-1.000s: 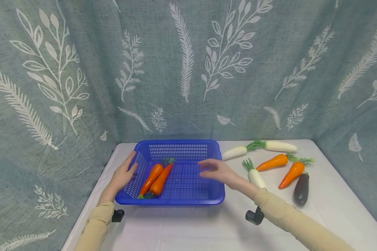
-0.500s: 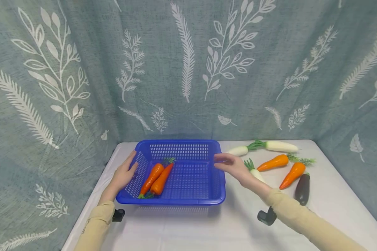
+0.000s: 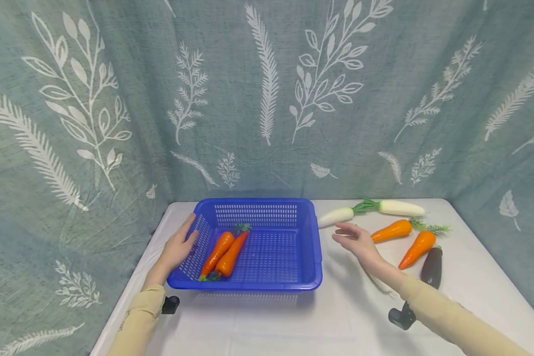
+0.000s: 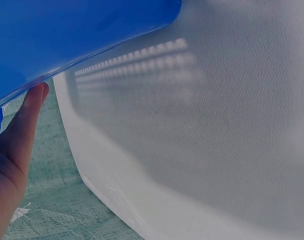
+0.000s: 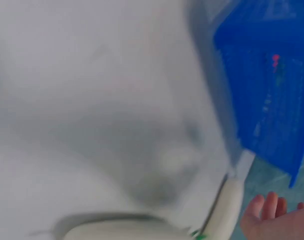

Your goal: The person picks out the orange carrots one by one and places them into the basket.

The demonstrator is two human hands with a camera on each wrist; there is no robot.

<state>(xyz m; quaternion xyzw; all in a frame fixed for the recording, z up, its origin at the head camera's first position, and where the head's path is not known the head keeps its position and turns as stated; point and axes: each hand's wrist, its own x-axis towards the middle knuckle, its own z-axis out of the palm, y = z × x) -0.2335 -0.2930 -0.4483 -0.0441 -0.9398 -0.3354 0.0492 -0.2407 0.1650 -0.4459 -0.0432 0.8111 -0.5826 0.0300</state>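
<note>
Bg: grey-green curtain (image 3: 231, 99) behind table (image 3: 258, 326), also L + R sides; vert. folds, woven look. White leaf/fern prints (image 3: 269, 84) all over, mixed sizes. Table white, back corners rounded, back edge close to curtain; fine-grain surface in L wrist view. Light pale, fairly even; soft shadows + striped light patch (image 4: 137, 60) on tabletop.

No word, number, brand or sign can be read for certain. The left sleeve (image 3: 135, 316) carries a small dark mark (image 3: 122, 323) along its outer edge — perhaps lettering, but too small and blurred in the head view to make out.
</note>
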